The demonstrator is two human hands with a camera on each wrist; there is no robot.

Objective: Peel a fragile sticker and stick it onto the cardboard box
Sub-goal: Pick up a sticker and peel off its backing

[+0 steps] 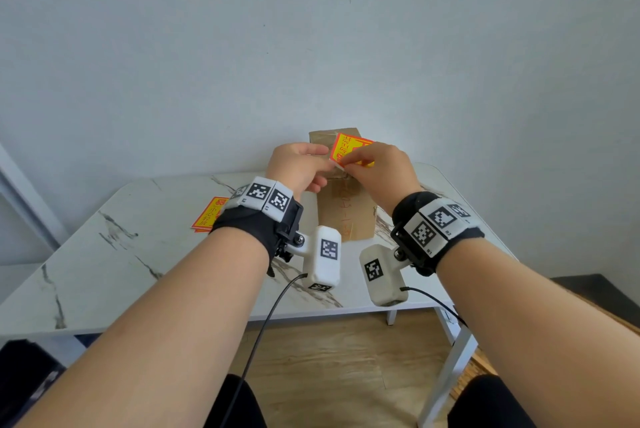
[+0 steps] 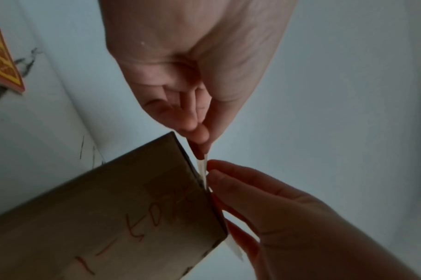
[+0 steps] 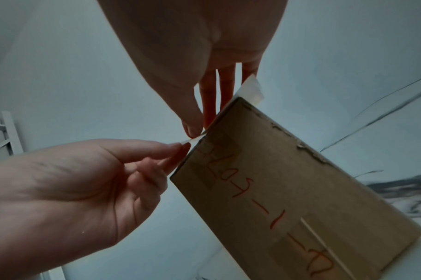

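Observation:
A red and yellow fragile sticker (image 1: pixel 348 147) is held up in the air between both hands, above the far end of the cardboard box (image 1: pixel 346 216). My left hand (image 1: pixel 327 164) pinches a white corner of its sheet (image 3: pixel 189 141) between thumb and fingertip. My right hand (image 1: pixel 346 161) pinches the same sheet right beside it, with its fingers behind the white back (image 3: pixel 251 89). The wrist views show the left hand (image 2: pixel 199 141) and right hand (image 3: pixel 195 130) almost touching at that corner. The box (image 2: pixel 108 217) lies flat, with red handwriting on top.
A small stack of the same stickers (image 1: pixel 207 216) lies on the marble table (image 1: pixel 138 254) to the left of the box. The table stands against a plain wall. Its front edge is near my forearms, with wooden floor below.

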